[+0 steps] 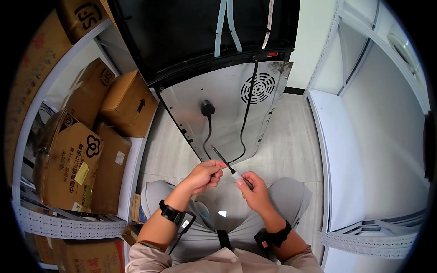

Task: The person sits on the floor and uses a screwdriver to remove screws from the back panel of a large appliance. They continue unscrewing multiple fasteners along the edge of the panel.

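Above the metal panel, the top edge cuts off the black appliance back and its pale tubes. Below the panel, anything between the left hand's fingertips is too small to tell; the right hand partly covers the screwdriver's handle. At the panel's lower end, the left hand hides a stretch of black cord. Left of the panel, the dark rim crops the uppermost cartons.

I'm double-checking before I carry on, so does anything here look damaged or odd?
Yes: dark blotches mark the metal panel at its upper right corner, beside the round vent, odd against its otherwise plain grey. I can't tell whether they're rust or dirt.
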